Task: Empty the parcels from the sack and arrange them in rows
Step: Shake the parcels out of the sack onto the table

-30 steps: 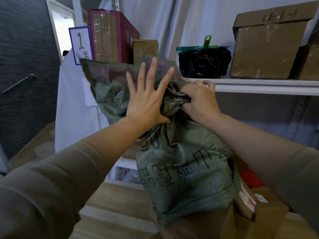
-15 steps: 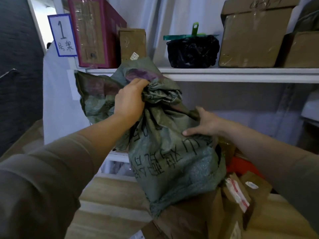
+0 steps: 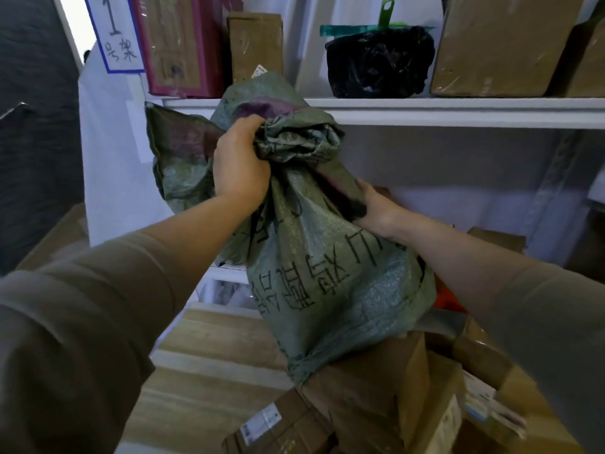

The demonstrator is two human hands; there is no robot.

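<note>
The left hand (image 3: pixel 240 165) holds the bunched neck of the green sack (image 3: pixel 327 273) in a tight grip; the right hand (image 3: pixel 376 211) grips its side. The sack hangs over brown parcels (image 3: pixel 376 388), its corner touching them, black handwritten characters upside down on its face. On the shelf (image 3: pixel 458 111) behind, a sign (image 3: pixel 114 34) reads "1 号架".

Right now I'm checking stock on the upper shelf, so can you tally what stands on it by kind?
Plain brown cardboard boxes: 3, one small, one large, one cut off at the right edge
Pink-edged box wrapped in film: 1
Black plastic-wrapped bundle with a green handle: 1
Total: 5 on the upper shelf
</note>
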